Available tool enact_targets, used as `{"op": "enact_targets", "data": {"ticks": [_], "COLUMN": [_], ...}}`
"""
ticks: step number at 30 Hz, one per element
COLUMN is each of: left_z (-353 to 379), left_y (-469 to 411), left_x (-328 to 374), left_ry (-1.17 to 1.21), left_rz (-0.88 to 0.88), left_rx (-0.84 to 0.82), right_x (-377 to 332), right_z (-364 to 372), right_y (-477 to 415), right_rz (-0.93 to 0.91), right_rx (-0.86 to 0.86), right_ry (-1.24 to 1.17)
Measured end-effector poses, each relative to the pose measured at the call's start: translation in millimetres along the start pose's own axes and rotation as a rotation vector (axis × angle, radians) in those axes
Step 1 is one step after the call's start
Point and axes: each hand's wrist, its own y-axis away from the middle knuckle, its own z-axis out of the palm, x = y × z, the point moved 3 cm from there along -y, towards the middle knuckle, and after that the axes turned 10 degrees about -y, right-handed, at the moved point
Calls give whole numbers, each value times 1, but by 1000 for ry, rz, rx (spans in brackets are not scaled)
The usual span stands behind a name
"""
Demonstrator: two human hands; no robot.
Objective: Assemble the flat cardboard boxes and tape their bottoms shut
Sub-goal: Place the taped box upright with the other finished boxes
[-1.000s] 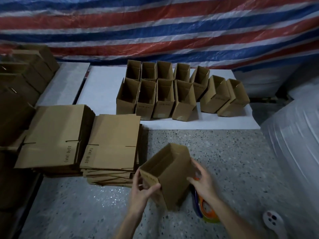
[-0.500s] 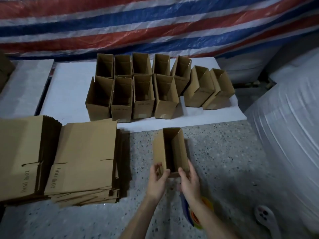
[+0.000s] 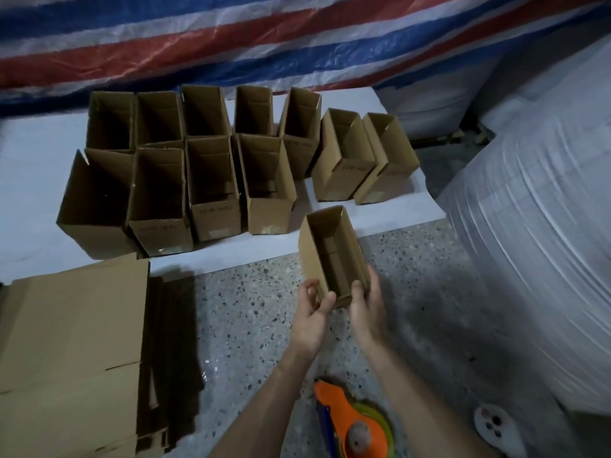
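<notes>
Orange tape dispenser (image 3: 353,424) is nearest, lying on the speckled floor (image 3: 251,319) between the person's forearms, untouched. White round object (image 3: 494,424) to its right; can't tell what it is.

Next out: both hands on the near end of one erected box (image 3: 330,252). Left hand (image 3: 312,314) grips the near-left corner, thumb across the end wall, fingers curled at the side. Right hand (image 3: 367,302) wraps the near-right corner, thumb over the rim, fingers along the outer wall. Box is open side up, far end just over the edge of the white sheet (image 3: 33,200). Can't tell if it rests or is held clear. Bottom not visible, so tape unconfirmed.

My read: this one is done and being parked with the rest. Next move calls for a straight push onto the sheet, into the gap right of the front row and in front of the two tilted boxes (image 3: 344,166). A skewed push could knock those two.

Left: flat stack (image 3: 72,342) of unfolded blanks, so plenty left to do.

Further back: finished boxes (image 3: 211,180) in two rows on the sheet, packed together, open tops up. To the right, a big white wrapped bale (image 3: 535,233) crowds that side and limits room. Behind everything hangs a red-white-blue striped tarp (image 3: 231,38).
</notes>
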Motion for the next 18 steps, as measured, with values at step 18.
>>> {"op": "enact_targets", "data": {"ticks": [18], "left_z": [-11], "left_y": [-68], "left_x": [31], "left_ry": [-16], "left_rz": [22], "left_rx": [-8], "right_x": [-31], "right_z": [23], "right_y": [-63], "right_rz": [-31], "right_rx": [-54], "right_ry": [33]}}
